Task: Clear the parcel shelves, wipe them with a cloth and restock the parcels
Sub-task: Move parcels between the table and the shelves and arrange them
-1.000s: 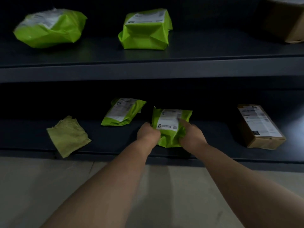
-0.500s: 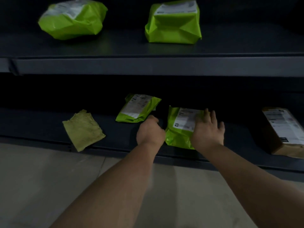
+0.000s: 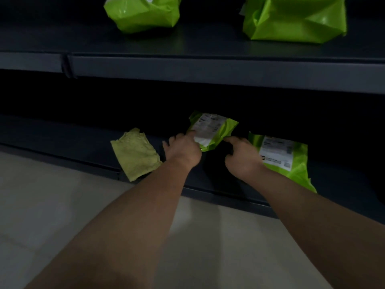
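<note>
Leaving front parcel (image 3: 283, 155), left grip (image 3: 183, 151) on rear parcel (image 3: 212, 130), right grip (image 3: 241, 157) beside, both apart

The small green parcel (image 3: 214, 130) with a white label lies tilted on the dark lower shelf (image 3: 62, 134), its label under the index fingertip of the left hand (image 3: 183, 152). Its right edge is at the index fingertip of the right hand (image 3: 242, 158); whether they touch is unclear. A second green parcel (image 3: 285, 157), label up, lies flat just right of the right hand's fingers. The yellow-green cloth (image 3: 135, 154) lies crumpled just left of the left hand's fingers, overhanging the shelf's front edge. Well above the fingers, two bulkier green parcels (both cut off by the frame) (image 3: 145, 13) (image 3: 295, 19) sit on the upper shelf (image 3: 208, 49).
</note>
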